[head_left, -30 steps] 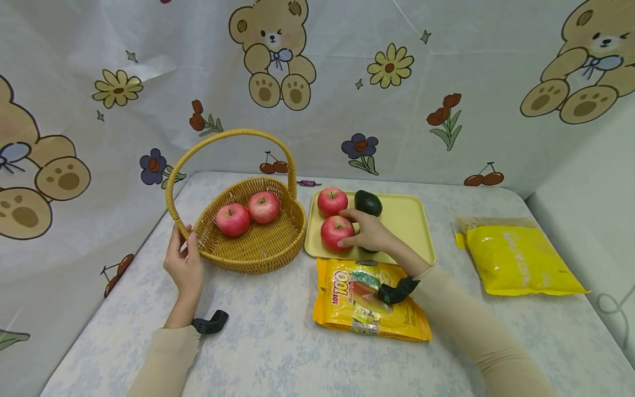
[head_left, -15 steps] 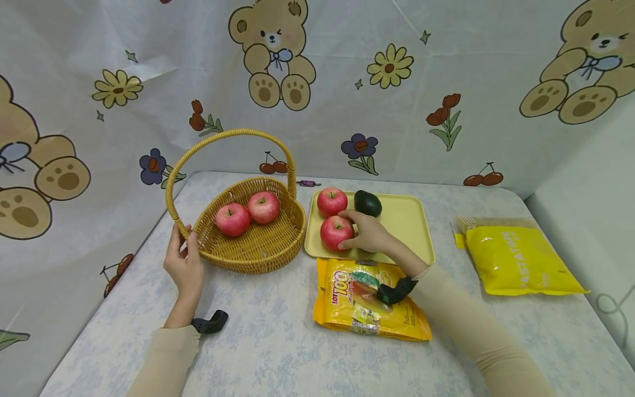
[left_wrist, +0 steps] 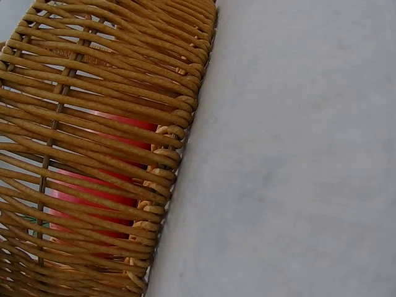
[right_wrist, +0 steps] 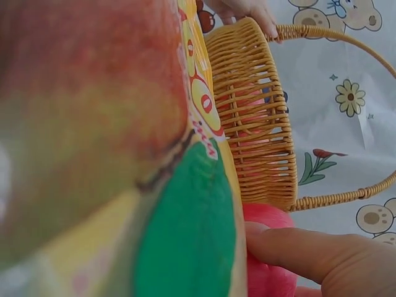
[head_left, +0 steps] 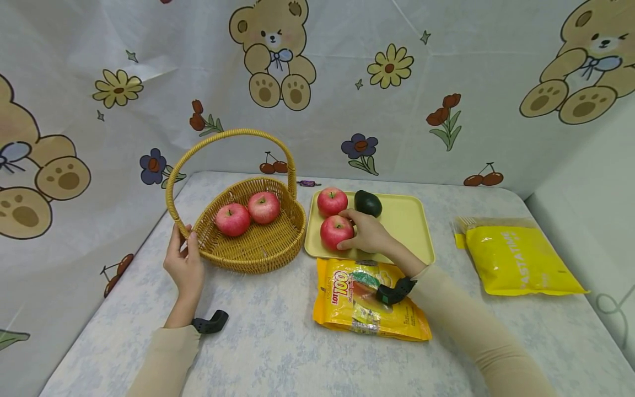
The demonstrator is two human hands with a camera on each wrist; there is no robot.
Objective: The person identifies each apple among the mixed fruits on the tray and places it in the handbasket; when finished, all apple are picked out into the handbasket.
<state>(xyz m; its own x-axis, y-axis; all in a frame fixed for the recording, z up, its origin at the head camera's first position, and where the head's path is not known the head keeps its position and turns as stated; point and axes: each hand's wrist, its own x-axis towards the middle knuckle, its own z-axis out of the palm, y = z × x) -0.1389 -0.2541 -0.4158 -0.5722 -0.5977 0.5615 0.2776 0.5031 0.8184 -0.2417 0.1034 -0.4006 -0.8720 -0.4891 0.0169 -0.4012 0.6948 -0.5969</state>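
Note:
My left hand (head_left: 184, 267) grips the wicker basket (head_left: 258, 263) where its tall handle (head_left: 171, 190) meets the rim, thumb on the near side. Inside the basket lie two red apples, one left (head_left: 232, 219) and one right (head_left: 264, 208). My right hand (head_left: 371, 231) holds another apple (head_left: 335, 234) at the near left of the yellow tray (head_left: 414, 223), thumb in front and fingers behind. Behind it sits a further apple (head_left: 332, 202), with a dark green avocado (head_left: 368, 204) to its right. In the right wrist view the thumb (right_wrist: 303, 250) presses on the apple's side.
A yellow-orange snack bag (head_left: 369, 303) with a mango picture lies in front of the tray, under my right wrist. Farther right is a yellow pasta bag (head_left: 521, 259). A small purple wrapped item (head_left: 308, 183) lies behind the basket, near the printed backdrop (head_left: 337, 66).

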